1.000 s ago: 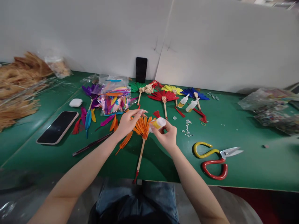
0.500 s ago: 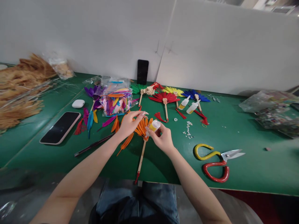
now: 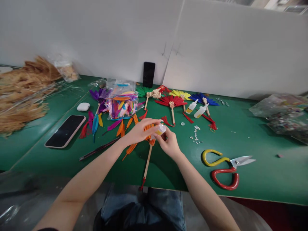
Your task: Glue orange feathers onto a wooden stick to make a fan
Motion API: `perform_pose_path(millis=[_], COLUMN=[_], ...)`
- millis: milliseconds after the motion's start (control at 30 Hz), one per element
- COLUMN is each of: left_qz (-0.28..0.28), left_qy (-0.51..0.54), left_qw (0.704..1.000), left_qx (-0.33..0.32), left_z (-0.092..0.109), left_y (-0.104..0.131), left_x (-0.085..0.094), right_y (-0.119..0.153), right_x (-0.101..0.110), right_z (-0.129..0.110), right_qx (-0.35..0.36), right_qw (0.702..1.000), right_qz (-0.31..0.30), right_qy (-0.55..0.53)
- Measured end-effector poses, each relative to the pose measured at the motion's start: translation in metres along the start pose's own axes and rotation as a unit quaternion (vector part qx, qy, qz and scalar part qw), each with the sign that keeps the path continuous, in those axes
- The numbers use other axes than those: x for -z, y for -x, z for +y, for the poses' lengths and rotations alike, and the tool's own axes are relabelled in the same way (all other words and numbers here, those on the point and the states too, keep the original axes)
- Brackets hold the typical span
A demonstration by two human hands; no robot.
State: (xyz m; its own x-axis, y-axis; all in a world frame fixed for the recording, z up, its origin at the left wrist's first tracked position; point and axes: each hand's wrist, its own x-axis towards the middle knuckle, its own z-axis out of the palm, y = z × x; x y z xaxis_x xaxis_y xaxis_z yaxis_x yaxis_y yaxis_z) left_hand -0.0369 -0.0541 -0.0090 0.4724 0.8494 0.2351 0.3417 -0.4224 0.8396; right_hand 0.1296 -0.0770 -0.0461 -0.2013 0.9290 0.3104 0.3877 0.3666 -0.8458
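A small glue bottle (image 3: 161, 129) with a yellow label is held tilted, nozzle down, over an orange feather fan (image 3: 152, 142). My right hand (image 3: 169, 143) is closed around the bottle from the right. From the left, my left hand (image 3: 141, 131) has its thumb and fingers against the bottle as well, covering much of the fan's feathers. The fan's wooden handle (image 3: 148, 162) points toward me and ends in a red tassel (image 3: 142, 184) at the table edge. The bottle's nozzle tip is hidden behind the hands.
Loose orange feathers (image 3: 131, 149) and tweezers (image 3: 98, 149) lie left; scissors (image 3: 225, 162) and white beads (image 3: 196, 134) lie right. Behind are a red fan (image 3: 171, 102), glue bottles (image 3: 201, 110) and a feather bag (image 3: 124, 106). A phone (image 3: 65, 131) rests on the green table (image 3: 264, 173).
My left hand has moved right and down, from outstretched above the fan to the glue bottle. My right hand stays on the bottle. The whole view has shifted slightly.
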Motion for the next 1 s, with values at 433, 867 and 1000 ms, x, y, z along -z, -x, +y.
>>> perform_pose_path(millis=[433,867,1000], left_qz=[-0.036,-0.018,-0.007], left_qy=[-0.022,-0.013,-0.006], left_qw=[0.998,0.999,0.999], left_qx=[-0.050,-0.043,-0.040], left_z=[-0.004,-0.003,-0.004], left_y=[0.004,0.005,0.005], left_x=[-0.007,-0.008,-0.009], right_y=[0.002,0.002,0.002], right_x=[0.002,0.002,0.002], right_z=[0.004,0.000,0.001], right_qx=[0.010,0.011,0.009], right_qw=[0.999,0.999,0.999], right_qz=[-0.032,-0.034,-0.032], right_qy=[0.000,-0.001,0.005])
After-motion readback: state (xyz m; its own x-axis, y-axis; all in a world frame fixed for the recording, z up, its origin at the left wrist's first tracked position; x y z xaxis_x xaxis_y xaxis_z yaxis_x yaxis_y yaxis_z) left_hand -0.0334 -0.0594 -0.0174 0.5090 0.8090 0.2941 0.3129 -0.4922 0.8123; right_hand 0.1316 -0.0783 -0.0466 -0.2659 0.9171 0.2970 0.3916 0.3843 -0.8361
